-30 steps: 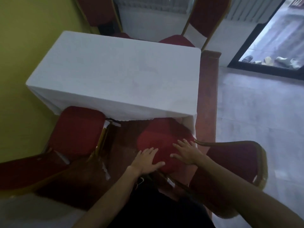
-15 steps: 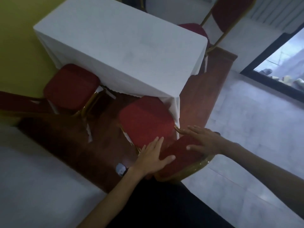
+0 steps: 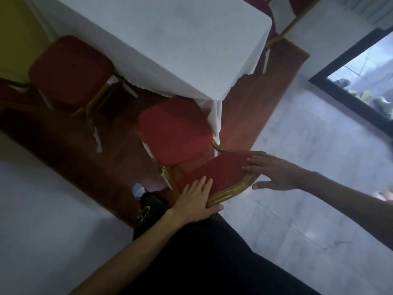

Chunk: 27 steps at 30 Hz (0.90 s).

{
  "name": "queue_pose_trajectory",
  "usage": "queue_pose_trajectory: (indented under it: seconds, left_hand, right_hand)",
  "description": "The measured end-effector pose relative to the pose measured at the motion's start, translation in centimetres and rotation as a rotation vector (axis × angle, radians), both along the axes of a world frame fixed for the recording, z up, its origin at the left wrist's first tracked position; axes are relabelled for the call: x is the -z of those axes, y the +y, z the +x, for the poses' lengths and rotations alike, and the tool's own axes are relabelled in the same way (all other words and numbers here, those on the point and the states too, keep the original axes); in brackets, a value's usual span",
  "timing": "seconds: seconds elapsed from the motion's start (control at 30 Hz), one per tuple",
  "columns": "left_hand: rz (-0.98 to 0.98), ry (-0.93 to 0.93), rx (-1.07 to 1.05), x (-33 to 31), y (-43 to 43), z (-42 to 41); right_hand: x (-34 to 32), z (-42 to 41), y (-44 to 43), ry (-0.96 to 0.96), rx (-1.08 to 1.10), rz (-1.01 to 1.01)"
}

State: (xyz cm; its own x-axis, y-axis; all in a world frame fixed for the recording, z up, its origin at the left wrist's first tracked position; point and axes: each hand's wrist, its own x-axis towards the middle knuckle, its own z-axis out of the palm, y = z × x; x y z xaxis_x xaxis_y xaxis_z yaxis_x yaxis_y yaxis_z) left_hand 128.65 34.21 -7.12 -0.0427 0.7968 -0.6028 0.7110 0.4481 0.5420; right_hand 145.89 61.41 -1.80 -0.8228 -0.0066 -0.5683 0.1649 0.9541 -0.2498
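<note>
The left hand [image 3: 194, 202], flat, and the right hand [image 3: 276, 174], fingers spread, are resting open on the back of the chair [image 3: 221, 171] under them; it is probably stiff and fairly light, best gripped by the frame [image 3: 234, 191].

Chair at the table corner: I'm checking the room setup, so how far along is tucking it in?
Done: the chair faces the table, its seat's far edge just under the hanging cloth. In hand: the left hand and right hand lie flat on its backrest. Left: most of the seat sticks out, so it probably needs pushing further in.
</note>
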Motion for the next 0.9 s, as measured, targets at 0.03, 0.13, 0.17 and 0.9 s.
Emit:
queue_pose_trajectory:
  seconds: [0.03, 0.13, 0.17, 0.9]
  left_hand:
    - [-0.011, -0.016, -0.014, 0.2, 0.1, 0.3]
    - [-0.048, -0.103, -0.109, 0.5, 0.3, 1.0]
    - [-0.053, -0.125, -0.142, 0.6, 0.3, 1.2]
    - [-0.098, -0.175, -0.2, 0.2, -3.8, -3.0]
  right_hand:
    - [0.3, -0.1, 0.3, 0.017, -0.014, -0.012]
    - [1.1, -0.5, 1.1, 0.011, -0.038, -0.038]
    - [1.5, -0.5, 1.3, 0.005, -0.05, -0.045]
    - [4.9, -2.8, -2.1, 0.102, -0.078, -0.185]
